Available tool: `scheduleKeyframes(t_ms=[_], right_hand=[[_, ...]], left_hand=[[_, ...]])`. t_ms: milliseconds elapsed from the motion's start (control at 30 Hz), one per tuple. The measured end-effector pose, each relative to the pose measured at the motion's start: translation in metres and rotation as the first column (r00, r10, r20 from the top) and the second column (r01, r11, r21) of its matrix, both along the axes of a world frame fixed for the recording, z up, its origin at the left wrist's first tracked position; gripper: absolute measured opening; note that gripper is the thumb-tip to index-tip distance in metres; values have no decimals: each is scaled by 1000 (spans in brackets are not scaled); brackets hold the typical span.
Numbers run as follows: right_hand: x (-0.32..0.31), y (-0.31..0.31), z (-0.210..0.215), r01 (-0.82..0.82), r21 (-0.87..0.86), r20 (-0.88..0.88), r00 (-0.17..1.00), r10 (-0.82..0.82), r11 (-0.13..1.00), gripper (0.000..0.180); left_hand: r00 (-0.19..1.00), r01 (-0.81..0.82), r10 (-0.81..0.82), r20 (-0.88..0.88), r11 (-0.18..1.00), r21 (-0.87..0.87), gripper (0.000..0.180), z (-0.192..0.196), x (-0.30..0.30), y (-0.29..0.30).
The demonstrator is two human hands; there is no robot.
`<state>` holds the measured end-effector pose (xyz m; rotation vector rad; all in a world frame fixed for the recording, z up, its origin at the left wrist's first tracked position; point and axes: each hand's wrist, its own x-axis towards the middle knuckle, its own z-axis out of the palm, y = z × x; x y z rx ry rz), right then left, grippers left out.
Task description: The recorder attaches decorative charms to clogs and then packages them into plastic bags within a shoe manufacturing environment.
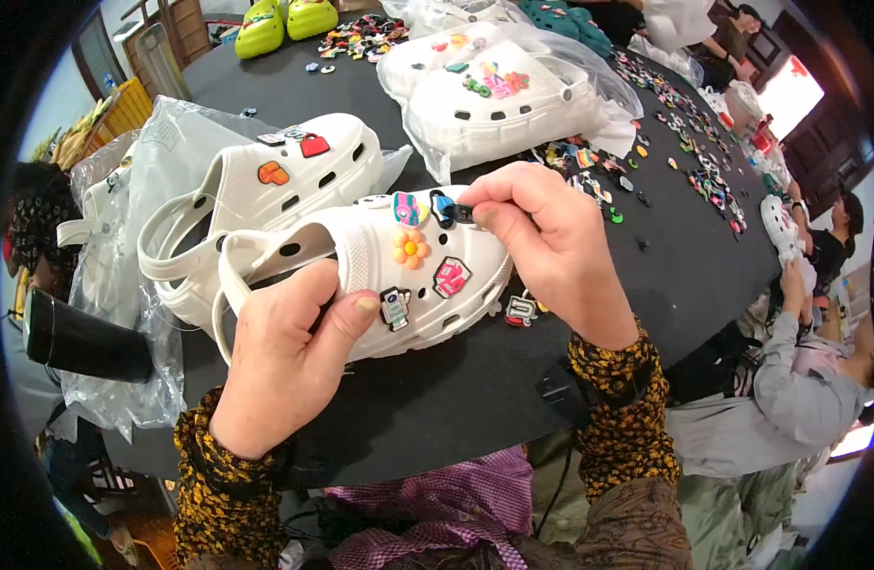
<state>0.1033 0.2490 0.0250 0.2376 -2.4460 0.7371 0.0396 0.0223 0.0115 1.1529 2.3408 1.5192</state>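
Note:
A white foam clog (370, 313) lies in front of me with its toe to the right. My left hand (290, 356) grips it at the foot opening, fingers inside and thumb on the rim. My right hand (551, 247) pinches a small black-and-blue shoe charm (445, 210) against the clog's upper; its far side is hidden by my fingers. Other charms sit on the upper: an orange flower (410, 249), a pink gem shape (451, 277), a grey robot-like figure (395, 309) and a teal-and-pink one (408, 209). Just behind lies a second white clog (294, 171), also with charms.
Bagged white clogs (503, 104) stand farther back on the dark table (408, 408). Loose charms (708, 180) spread along its right side. A black cylinder (85, 337) and clear plastic bags (166, 275) are at left. Green clogs (259, 28) stand at the back. Another person (807, 380) works at right.

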Motion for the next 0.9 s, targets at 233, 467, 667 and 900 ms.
scheduleKeyframes(t_ms=[233,467,667,900], right_hand=[[-3,-1,-3,-6,-134,30,1000,10,991,11],[-4,4,-7,62,-303,-52,995,-82,951,6],[-7,15,-6,152,-372,-141,966,-218,916,9],[-2,35,-8,308,-107,-30,949,-313,945,11]], left_hand=[[999,3,-4,-35,1000,-22,19,-3,-4,-2],[1000,-11,10,15,999,32,17,-5,-2,-1],[991,-60,57,120,998,24,18,-3,-7,-7],[941,-221,155,301,955,198,22,-4,-15,-10]])
